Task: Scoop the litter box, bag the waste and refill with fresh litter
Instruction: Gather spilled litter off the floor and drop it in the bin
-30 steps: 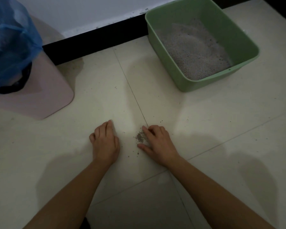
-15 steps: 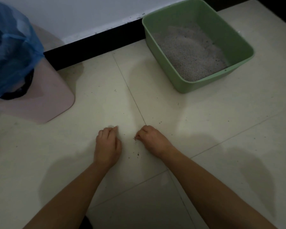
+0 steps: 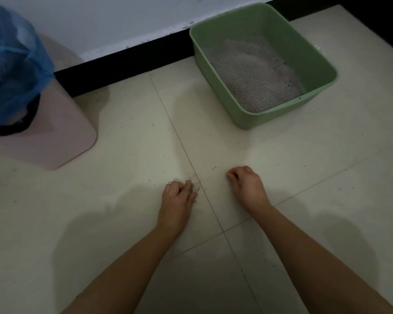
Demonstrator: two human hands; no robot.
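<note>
The fingers (image 3: 176, 188) of the left hand (image 3: 177, 201) are bent and curl round a little heap of spilled litter (image 3: 195, 188), low in the middle of the frame. The thumb sits on the near side of the heap and the first finger on the far side, so the hand looks like it is pinching the grains together. The right hand (image 3: 247, 186) is just to the right of it, knuckles up, with its fingers tucked under into a loose fist on the floor (image 3: 304, 177). I cannot tell if any grains are inside that fist.

A few loose grains lie on the tiles around both hands. The green litter box (image 3: 279, 111) stands in the upper right of the frame, well apart from the hands, with pale grey litter (image 3: 247, 73) inside it. A pink bin (image 3: 59, 141) lined with a blue bag (image 3: 14, 64) stands in the upper left.

I think the step now is cleaning up grains that fell on the floor, near the end of the job. The next move calls for a tight pinch so the tiny grains do not slip out. Then the hand must lift slowly and carry them to the blue bag. The last stray grains will need picking up as well.
</note>
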